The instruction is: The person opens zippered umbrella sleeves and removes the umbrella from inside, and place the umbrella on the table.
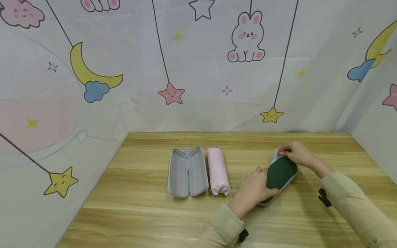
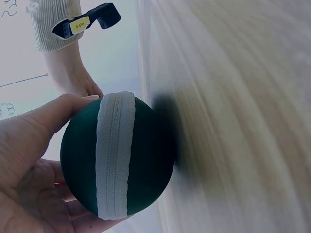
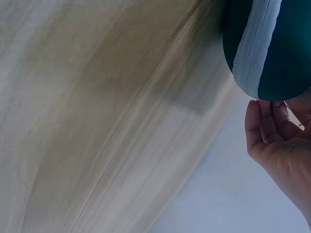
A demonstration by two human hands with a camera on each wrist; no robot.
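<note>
A dark green zip case (image 1: 281, 175) with a pale grey zip band (image 2: 115, 160) lies slantwise on the right side of the table. My left hand (image 1: 255, 184) grips its near end, thumb on one side and fingers on the other. At the far end, beside a light grey strap loop (image 1: 275, 155), my right hand (image 1: 297, 153) pinches with curled fingers. In the right wrist view, the fingertips of the right hand (image 3: 279, 136) meet the end of the case. What exactly they pinch, zip pull or strap, is hidden.
Left of my hands, a second case (image 1: 179, 174) lies spread apart, grey lining upward. Against its right side is a pink rolled bundle (image 1: 217, 170). A printed cloth (image 1: 201, 69) hangs behind the wooden table (image 1: 139, 220) and along its sides.
</note>
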